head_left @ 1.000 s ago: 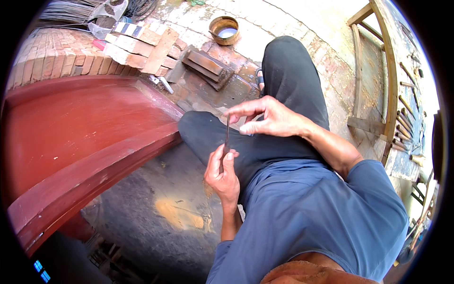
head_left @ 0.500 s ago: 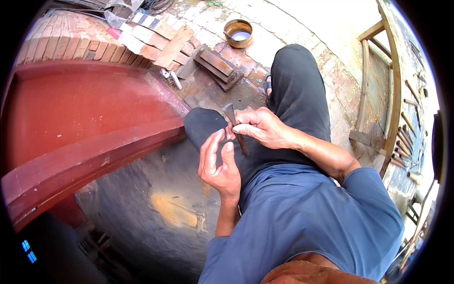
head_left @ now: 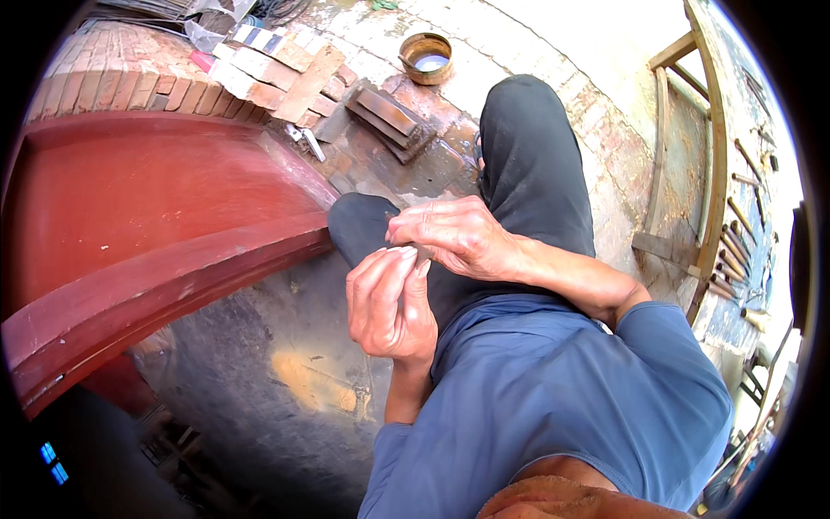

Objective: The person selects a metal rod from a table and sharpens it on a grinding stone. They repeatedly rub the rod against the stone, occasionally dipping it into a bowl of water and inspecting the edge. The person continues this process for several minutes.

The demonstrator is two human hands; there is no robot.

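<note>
In front of my lap both hands meet over a narrow, dark metal blade that looks like a chisel [head_left: 423, 253]. Only a short grey piece shows between the fingers; the rest of it is covered. My right hand [head_left: 462, 236] is closed around the blade from above, back of the hand up. Just below and to the left, my left hand [head_left: 393, 303] is closed too, its thumb and fingertips pinched together at the grey piece. My dark trouser legs lie beneath and beyond the hands.
Ahead on the wet brick floor are a stone block on a base [head_left: 386, 115] and a brown bowl of cloudy liquid [head_left: 425, 60]. Stacked bricks [head_left: 281, 73] stand beyond a red wooden panel [head_left: 173, 208] on the left. At right, a workbench [head_left: 735, 320] carries several wooden-handled tools.
My right hand has turned over and now covers the blade, whose flared end showed before. My left fingers have closed from a spread pose onto it.
</note>
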